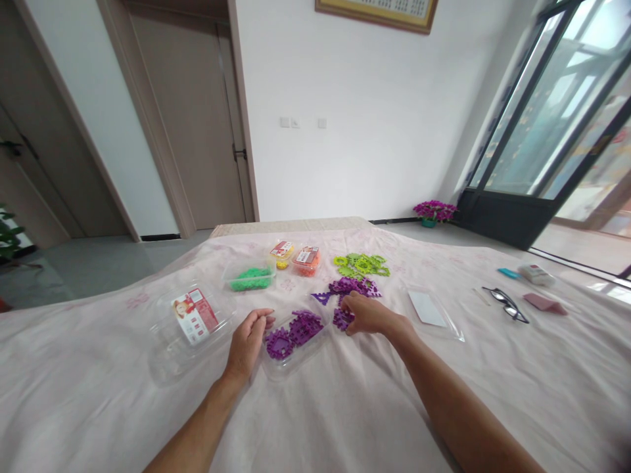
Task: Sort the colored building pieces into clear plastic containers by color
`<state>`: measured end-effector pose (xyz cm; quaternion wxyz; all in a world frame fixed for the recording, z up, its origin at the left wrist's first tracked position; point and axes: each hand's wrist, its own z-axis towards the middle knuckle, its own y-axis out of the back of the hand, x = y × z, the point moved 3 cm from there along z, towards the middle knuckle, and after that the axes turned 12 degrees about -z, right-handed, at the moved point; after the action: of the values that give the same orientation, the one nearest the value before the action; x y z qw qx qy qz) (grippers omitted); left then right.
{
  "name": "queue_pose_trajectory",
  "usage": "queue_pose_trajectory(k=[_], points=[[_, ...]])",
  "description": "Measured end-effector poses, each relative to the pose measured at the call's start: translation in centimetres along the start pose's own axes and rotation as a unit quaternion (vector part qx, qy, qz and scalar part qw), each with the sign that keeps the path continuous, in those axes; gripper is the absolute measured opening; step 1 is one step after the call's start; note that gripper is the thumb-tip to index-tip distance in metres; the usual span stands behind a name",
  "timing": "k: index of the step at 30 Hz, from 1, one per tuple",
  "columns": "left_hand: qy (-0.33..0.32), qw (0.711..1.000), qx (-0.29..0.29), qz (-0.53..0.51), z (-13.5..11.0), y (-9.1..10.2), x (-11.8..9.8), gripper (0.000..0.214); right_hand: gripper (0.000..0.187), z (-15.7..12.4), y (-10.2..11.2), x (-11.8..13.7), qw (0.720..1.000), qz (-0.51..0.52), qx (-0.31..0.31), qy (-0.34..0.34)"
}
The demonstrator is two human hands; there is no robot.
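My left hand (249, 340) is at the left rim of a clear plastic box (290, 368), its fingers bent round the edge. Inside the box lie purple plastic building pieces (304, 326), one of them a toothed ring. Just right of the box, my right hand (362, 313) reaches down with thumb and fingers closed on a purple building piece (341, 320). Beyond those fingers spreads a loose pile of purple pieces (357, 286), with a triangular purple piece (321, 298) at its left. The right palm and some pieces under it are hidden.
Lime-green pieces (362, 264) lie behind the purple pile. Farther left stand boxes of green (251, 279), yellow (282, 252) and orange pieces (306, 261). A labelled clear container (192, 328) is at left; a clear lid (431, 312) and eyeglasses (506, 304) are at right.
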<state>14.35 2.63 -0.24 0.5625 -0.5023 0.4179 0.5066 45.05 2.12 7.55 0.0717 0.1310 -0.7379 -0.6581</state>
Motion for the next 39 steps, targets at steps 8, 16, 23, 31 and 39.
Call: queue_pose_trajectory(k=[8, 16, 23, 31, 39], points=[[-0.002, 1.000, -0.003, 0.000, 0.0, -0.1, -0.3, 0.044, 0.045, 0.0, 0.0, 0.0, 1.000, -0.023, -0.007, -0.018], [-0.003, 1.000, 0.001, -0.005, -0.1, -0.2, -0.3, 0.042, 0.034, -0.9, 3.3, 0.7, 0.991, 0.024, -0.126, -0.031], [0.012, 1.000, -0.008, -0.012, -0.5, -0.8, -0.4, 0.039, 0.043, -2.1, 5.5, 5.0, 0.977, 0.103, -0.181, 0.044], [0.006, 0.997, 0.077, 0.024, -1.2, -1.8, -1.3, 0.045, 0.044, -1.8, 3.9, 9.6, 0.976, 0.118, -0.132, 0.124], [0.006, 0.995, 0.094, 0.039, -1.0, -1.7, -1.2, 0.045, 0.040, -0.8, 3.1, 8.4, 0.980, 0.116, -0.138, 0.083]])
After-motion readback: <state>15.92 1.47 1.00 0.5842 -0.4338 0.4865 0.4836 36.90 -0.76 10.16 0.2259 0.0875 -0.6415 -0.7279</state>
